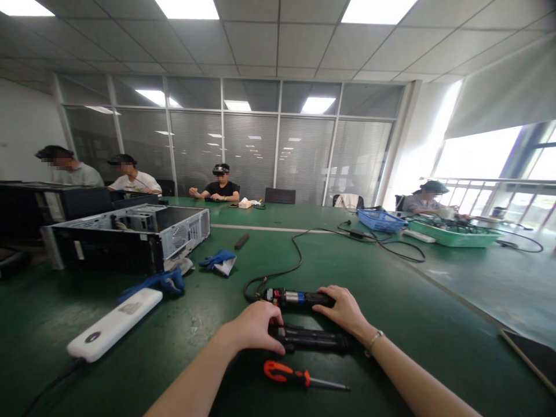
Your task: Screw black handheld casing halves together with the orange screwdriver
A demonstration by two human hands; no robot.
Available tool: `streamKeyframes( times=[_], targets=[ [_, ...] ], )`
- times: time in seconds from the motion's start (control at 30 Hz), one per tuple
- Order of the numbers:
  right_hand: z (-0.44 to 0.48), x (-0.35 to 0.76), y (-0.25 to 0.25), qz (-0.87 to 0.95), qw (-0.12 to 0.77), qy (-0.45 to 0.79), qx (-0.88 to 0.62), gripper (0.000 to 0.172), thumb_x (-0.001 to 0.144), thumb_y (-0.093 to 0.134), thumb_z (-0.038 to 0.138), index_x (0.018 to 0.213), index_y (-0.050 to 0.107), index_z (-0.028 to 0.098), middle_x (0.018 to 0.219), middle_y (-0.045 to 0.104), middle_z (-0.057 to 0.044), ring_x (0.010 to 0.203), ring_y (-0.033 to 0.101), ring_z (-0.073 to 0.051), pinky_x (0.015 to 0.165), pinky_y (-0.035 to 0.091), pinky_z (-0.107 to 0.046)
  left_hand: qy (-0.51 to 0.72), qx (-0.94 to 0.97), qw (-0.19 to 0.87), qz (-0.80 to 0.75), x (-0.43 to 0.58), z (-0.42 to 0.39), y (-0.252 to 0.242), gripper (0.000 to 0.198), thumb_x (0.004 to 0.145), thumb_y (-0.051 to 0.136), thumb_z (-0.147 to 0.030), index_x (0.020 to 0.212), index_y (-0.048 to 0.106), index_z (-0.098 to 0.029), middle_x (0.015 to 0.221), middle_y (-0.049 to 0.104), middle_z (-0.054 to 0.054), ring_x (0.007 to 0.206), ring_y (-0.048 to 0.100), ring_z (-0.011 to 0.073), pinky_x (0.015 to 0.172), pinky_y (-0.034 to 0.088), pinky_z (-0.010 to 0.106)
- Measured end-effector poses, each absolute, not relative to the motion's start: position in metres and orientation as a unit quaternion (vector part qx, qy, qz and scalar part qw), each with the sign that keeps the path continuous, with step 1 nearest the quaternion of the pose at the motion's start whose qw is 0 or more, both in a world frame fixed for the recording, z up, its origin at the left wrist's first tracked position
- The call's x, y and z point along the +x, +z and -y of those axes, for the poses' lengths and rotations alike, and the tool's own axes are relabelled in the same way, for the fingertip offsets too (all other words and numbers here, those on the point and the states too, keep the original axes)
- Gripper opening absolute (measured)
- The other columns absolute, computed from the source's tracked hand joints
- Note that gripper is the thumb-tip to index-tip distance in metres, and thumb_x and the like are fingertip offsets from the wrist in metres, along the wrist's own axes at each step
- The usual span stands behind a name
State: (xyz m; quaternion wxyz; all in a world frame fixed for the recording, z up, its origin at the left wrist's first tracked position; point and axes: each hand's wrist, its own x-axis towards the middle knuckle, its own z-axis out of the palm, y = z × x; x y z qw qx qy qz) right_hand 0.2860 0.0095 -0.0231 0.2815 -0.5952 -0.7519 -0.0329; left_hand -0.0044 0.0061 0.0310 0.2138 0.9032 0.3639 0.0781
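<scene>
My left hand (256, 327) is closed around the left end of a long black casing (315, 339), thumb on the near side. My right hand (343, 310) grips the black right end of a cylindrical corded tool (293, 297) lying just beyond the casing. Bare metal, a blue band and a bit of red show along this tool's body. Its dark cable leaves from the left end. Closer to me than the casing, a screwdriver (284, 373) with an orange and black handle lies with its tip pointing right.
On the left stand an opened computer case (125, 231) and a white power strip (115, 324), with blue gloves (219, 260) nearby. A cable (299, 249) runs toward a blue basket (380, 220) and a green basket (456, 234). A phone (532, 356) lies far right. Several people sit around the table.
</scene>
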Motion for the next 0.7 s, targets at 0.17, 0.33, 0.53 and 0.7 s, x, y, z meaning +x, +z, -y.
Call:
streamKeyframes(
  times=[0.17, 0.33, 0.53, 0.7],
  targets=[
    [-0.001, 0.277, -0.02, 0.768, 0.279, 0.0, -0.576, 0.039, 0.073, 0.065, 0.054, 0.097, 0.068, 0.023, 0.085, 0.067, -0.003, 0.08, 0.062, -0.021, 0.079, 0.045, -0.033, 0.07, 0.908, 0.195, -0.365, -0.003, 0.0, 0.037, 0.042, 0.06, 0.078, -0.053, 0.09, 0.07, -0.025, 0.09, 0.068, 0.001, 0.087, 0.062, 0.0244, 0.074, 0.044, 0.03],
    [0.002, 0.274, -0.017, 0.773, 0.282, 0.021, -0.568, 0.037, 0.074, 0.066, 0.052, 0.098, 0.069, 0.024, 0.086, 0.068, -0.003, 0.081, 0.062, -0.022, 0.082, 0.045, -0.034, 0.062, 0.905, 0.199, -0.371, -0.003, 0.003, 0.042, 0.04, 0.061, 0.078, -0.052, 0.089, 0.071, -0.026, 0.093, 0.068, 0.002, 0.089, 0.062, 0.0252, 0.077, 0.045, 0.033],
    [0.004, 0.281, -0.019, 0.774, 0.296, 0.04, -0.558, 0.047, 0.073, 0.068, 0.051, 0.11, 0.067, 0.022, 0.102, 0.068, -0.007, 0.095, 0.062, -0.025, 0.089, 0.046, -0.038, 0.061, 0.911, 0.181, -0.365, -0.004, 0.002, 0.042, 0.042, 0.06, 0.078, -0.053, 0.091, 0.071, -0.025, 0.093, 0.069, 0.002, 0.089, 0.062, 0.0254, 0.078, 0.045, 0.034],
    [0.011, 0.288, -0.015, 0.755, 0.36, 0.041, -0.547, 0.044, 0.084, 0.058, 0.046, 0.119, 0.061, 0.021, 0.112, 0.065, -0.009, 0.101, 0.06, -0.024, 0.09, 0.048, -0.038, 0.06, 0.916, 0.167, -0.361, -0.004, 0.003, 0.042, 0.043, 0.061, 0.077, -0.054, 0.093, 0.071, -0.026, 0.095, 0.069, 0.003, 0.09, 0.062, 0.0257, 0.081, 0.044, 0.034]
  ],
)
